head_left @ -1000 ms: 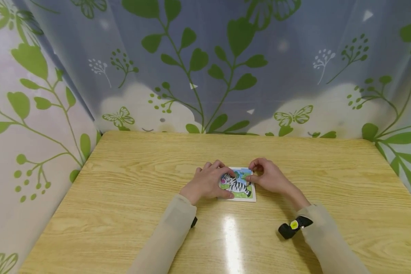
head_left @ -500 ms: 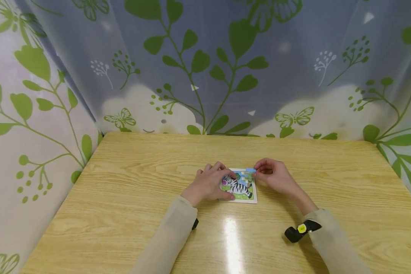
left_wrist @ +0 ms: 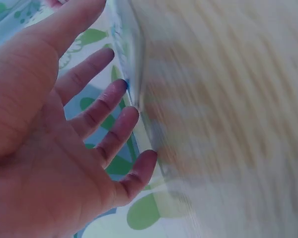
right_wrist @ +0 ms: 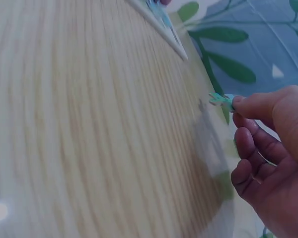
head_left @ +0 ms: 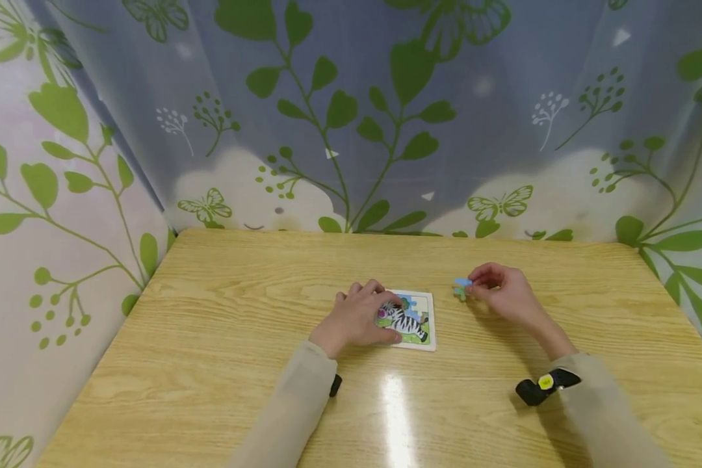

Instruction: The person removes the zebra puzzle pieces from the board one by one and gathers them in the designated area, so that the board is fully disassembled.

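In the head view, my right hand (head_left: 511,296) has drawn away from the puzzle board (head_left: 431,325), bringing with it a blue-and-green piece (head_left: 462,284). A second ago that piece was in the far right corner; now pale backing (head_left: 422,303) shows there, so I judge the zebra picture is being taken apart, with this piece fully free. The board lies flat on the surface (head_left: 240,364), and my left hand (head_left: 357,315) stays over its left part, thumb towards the near edge, probably steadying it.

In the left wrist view, my left grip is spread, the fingers apart and some fingertips at the board's edge. How hard they press, I cannot tell.

In the right wrist view, my right grip pinches the piece by one end beneath my thumb, its knobbed end sticking out. My other fingers curl loosely below, and the board sits well apart from them.
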The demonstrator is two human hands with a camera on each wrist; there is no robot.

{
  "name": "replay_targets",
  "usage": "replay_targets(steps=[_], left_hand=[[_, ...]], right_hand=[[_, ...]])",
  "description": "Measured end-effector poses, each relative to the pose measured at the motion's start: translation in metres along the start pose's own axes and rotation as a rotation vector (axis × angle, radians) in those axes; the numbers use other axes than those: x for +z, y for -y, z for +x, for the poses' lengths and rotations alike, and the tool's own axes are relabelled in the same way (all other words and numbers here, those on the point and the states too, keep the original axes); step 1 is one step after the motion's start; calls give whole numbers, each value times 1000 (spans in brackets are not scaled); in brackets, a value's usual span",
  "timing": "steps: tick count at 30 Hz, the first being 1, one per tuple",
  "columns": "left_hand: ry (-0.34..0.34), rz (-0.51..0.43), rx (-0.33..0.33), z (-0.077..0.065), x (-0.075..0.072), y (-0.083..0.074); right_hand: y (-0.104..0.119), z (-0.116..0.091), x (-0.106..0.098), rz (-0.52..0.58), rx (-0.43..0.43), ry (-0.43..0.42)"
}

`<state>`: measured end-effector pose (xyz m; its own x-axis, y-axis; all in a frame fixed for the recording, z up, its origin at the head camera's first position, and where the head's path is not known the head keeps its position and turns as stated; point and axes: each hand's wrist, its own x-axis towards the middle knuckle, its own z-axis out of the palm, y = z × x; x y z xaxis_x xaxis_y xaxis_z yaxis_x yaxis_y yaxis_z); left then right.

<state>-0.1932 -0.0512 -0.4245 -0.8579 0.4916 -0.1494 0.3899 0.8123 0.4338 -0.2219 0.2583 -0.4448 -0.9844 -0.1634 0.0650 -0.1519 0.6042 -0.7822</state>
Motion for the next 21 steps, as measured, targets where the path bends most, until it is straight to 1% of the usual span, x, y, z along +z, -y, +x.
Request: replay_targets(steps=[6,8,9,12,15,21], left_hand=[[-18,-110,32,5,3,-3],[-13,-119,35,7,5,-4],[-12,-109,35,8,6,-4],[-5,-75,16,12,9,-5],[-5,-52,-18,14,12,-6],[-18,-89,-95,15,15,-11]], right_hand=[[-13,0,-8,-37,-20,-43],[-15,1,-10,-43,-17,-44],[-16,1,-11,-44,-16,-42],[-17,1,-14,-45,-8,-41],[-17,2,-16,-52,-1,-40],[-19,6,-18,-73,13,-40]])
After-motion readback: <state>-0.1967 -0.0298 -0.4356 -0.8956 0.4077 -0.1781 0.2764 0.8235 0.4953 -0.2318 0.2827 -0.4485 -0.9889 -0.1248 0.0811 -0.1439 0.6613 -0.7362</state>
